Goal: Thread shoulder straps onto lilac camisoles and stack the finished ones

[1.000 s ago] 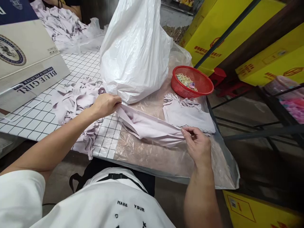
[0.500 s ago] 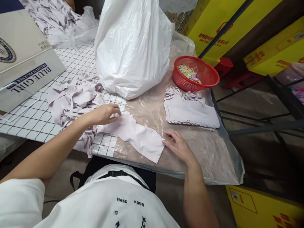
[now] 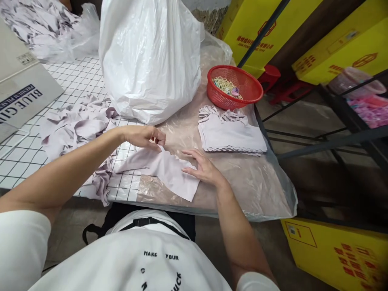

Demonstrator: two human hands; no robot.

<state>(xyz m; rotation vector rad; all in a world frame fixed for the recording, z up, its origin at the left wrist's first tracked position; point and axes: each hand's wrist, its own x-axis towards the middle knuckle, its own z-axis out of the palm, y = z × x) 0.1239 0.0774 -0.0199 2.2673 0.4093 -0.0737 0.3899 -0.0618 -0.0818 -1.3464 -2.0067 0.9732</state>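
Cloth stack sits neat centre right, loose heap left, one piece unstacked lower centre; left hand grip curled, hold unclear, right hand grip spread, pinching nothing.

"MAKE YOUR" on the white shirt, "BLUE" and "PREMIUM" on the carton, "TOYS" on a yellow box.

A workshop, shown by stacked cloth pieces and yellow cartons.
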